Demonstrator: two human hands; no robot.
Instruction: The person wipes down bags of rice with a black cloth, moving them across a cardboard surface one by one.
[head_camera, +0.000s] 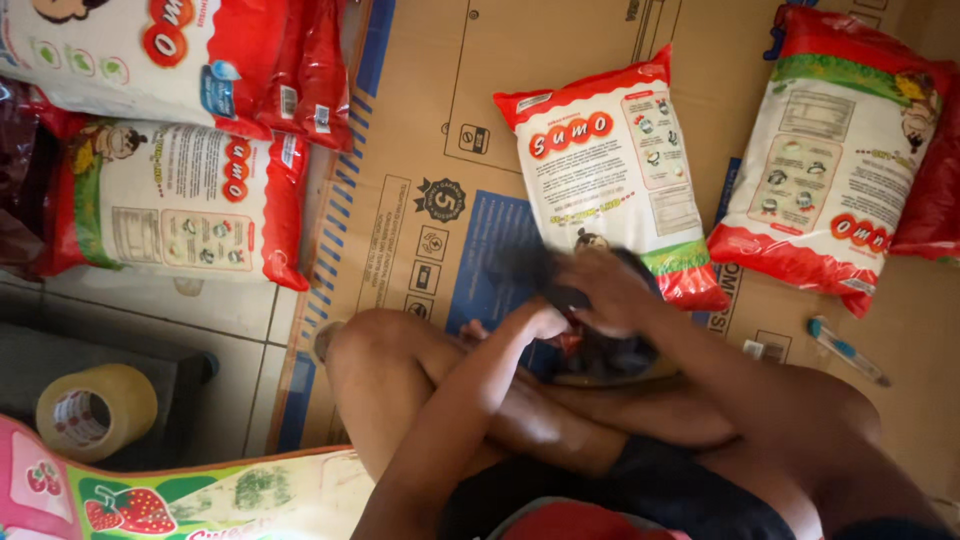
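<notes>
Dark, blurred bundle (600, 350), perhaps a black bag or cloth with a bit of red showing, sits in the person's lap above the crossed legs, and both hands are busy on it. The left hand (545, 322) is closed around its near edge, while the right hand (605, 292) is pressed on top with the fingers curled over it; motion blur hides whether either hand truly pinches the material, so the exact grip cannot be told. By the look of it the step in hand is working the bundle open or gathering it, and it seems only partly done. Any next move calls for a firm hold with one hand so the other can pull freely. Just ahead on the flattened cardboard (420, 130) lies a white and red sack (610, 170), another sack (830, 160) to its right, a pen-like tool (845, 350) near the right knee, and a roll of tape (95, 410) off to the left.
</notes>
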